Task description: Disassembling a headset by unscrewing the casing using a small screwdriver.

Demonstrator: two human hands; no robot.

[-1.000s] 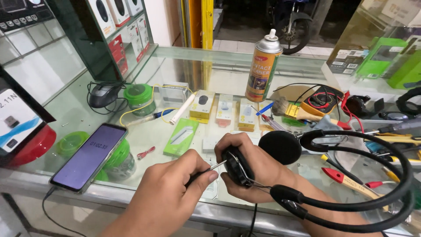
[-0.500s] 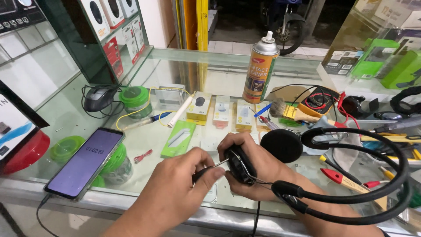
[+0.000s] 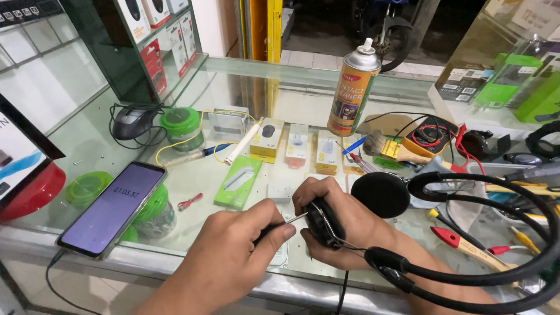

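My left hand (image 3: 233, 259) grips a thin metal-tipped tool (image 3: 295, 219), its tip touching the black earcup (image 3: 319, 224) of a black headset. My right hand (image 3: 350, 230) wraps around that earcup from behind and holds it above the glass counter (image 3: 280, 99). The headset's band (image 3: 496, 274) arcs off to the right over my right wrist. Its other round foam ear pad (image 3: 380, 194) sits just beyond my right hand.
A spray can (image 3: 353, 87) stands mid-counter. A phone (image 3: 114, 207) with a lit screen leans on green-lidded jars at left, and a mouse (image 3: 133, 121) lies behind it. A brush (image 3: 391, 149), a multimeter (image 3: 429, 134) and red-handled tools (image 3: 461, 242) crowd the right side.
Both hands keep their grip, with the tool tip staying at the earcup. The view has shifted slightly, and the hands sit a little lower and nearer.
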